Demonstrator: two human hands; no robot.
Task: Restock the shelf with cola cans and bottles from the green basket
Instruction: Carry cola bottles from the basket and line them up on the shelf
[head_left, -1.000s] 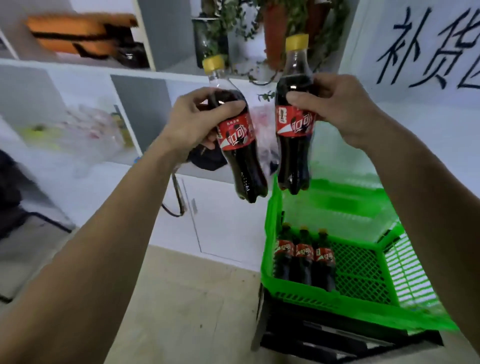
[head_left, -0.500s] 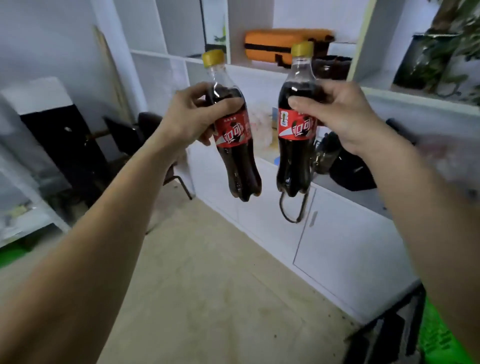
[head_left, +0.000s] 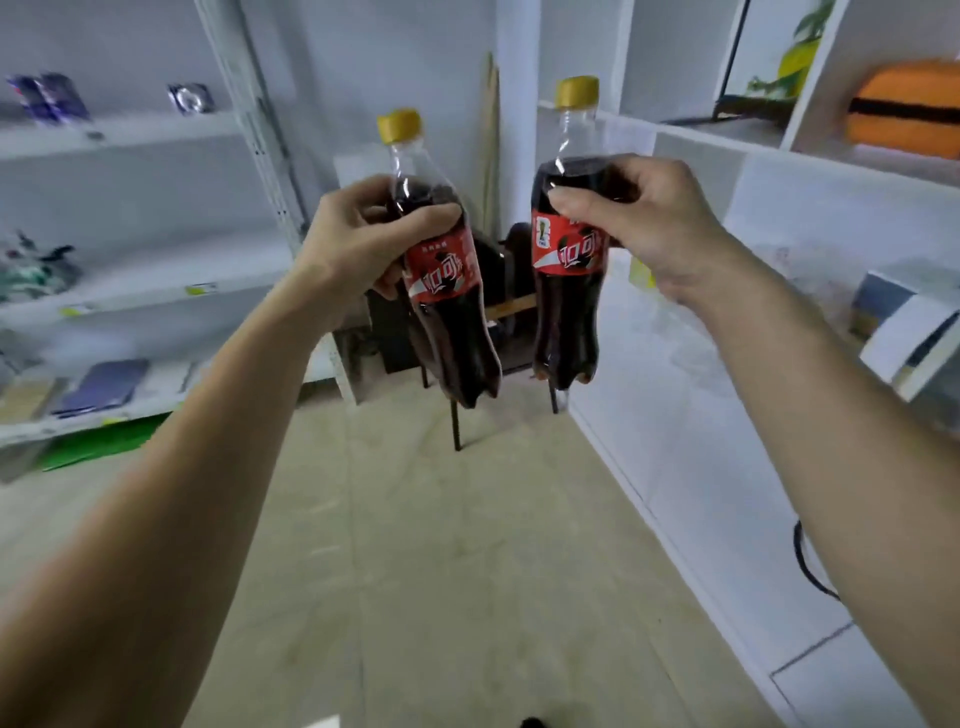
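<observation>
Yellow-capped cola bottles are hanging upright below curled fingers: left hand (head_left: 358, 241) gripping the left bottle (head_left: 447, 291), right hand (head_left: 636, 218) gripping the right bottle (head_left: 569, 280).

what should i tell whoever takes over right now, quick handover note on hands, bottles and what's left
Left hand: grip on the left cola bottle, upright, in the air.
Right hand: grip on the right cola bottle, same way.
Done: two bottles picked up.
Left: set both on a shelf; the metal shelf stands to the left. The green basket is out of view.
</observation>
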